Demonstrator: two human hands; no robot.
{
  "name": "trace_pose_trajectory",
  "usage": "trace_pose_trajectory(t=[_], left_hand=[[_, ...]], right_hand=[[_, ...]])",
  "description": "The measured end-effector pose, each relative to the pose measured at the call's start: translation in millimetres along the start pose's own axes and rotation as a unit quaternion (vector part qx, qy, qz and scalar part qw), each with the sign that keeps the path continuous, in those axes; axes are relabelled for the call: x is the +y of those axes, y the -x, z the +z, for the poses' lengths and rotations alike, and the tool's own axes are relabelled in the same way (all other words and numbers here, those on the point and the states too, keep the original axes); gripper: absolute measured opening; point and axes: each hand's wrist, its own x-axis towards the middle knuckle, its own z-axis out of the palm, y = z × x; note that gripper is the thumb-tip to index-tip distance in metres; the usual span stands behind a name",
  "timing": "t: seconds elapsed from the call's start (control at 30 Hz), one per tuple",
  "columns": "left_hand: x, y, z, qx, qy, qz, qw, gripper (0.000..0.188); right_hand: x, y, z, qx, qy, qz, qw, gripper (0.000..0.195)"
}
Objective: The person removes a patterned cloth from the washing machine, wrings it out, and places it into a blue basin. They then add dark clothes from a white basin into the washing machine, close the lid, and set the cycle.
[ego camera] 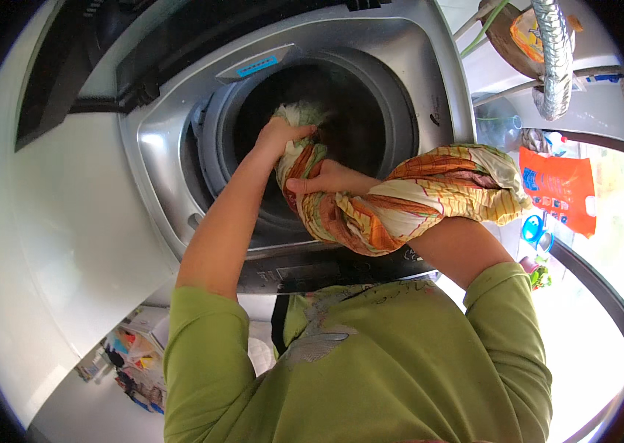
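Note:
A top-loading washing machine [433,111] stands with its lid raised below me. Over its dark round drum opening, my left hand [284,135] grips the far end of a long, twisted plaid cloth [422,194] in orange, cream and green. Nearer to me, my right hand [325,180] is closed around the middle of the same cloth, thumb uppermost. The cloth loops down below that hand and lies across my right forearm, its bulky end pointing right. The part of the cloth beyond my left hand hangs into the drum, whose inside is too dark to make out.
A foil-wrapped flexible hose [555,61] hangs at the upper right. Below it are a clear plastic container [497,124], an orange bag [563,188] and a small potted plant [536,274] by a bright window. A white panel [68,221] rises on the left.

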Motion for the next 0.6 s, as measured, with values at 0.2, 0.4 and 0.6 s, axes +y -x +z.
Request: trace_pose_trajectory(t=[0.2,0.4,0.6], left_hand=[[13,82,-40,0.039,0.573,-0.166,0.802,0.061],[-13,129,18,-0.046,0.805,0.039,0.59,0.065],[102,171,-34,-0.123,0.869,0.072,0.475,0.069]], right_hand=[[-20,5,7,-0.091,-0.204,0.019,0.975,0.022],[-65,40,32,-0.075,-0.358,0.095,0.926,0.037],[-67,62,57,-0.215,-0.437,0.064,0.871,0.047]])
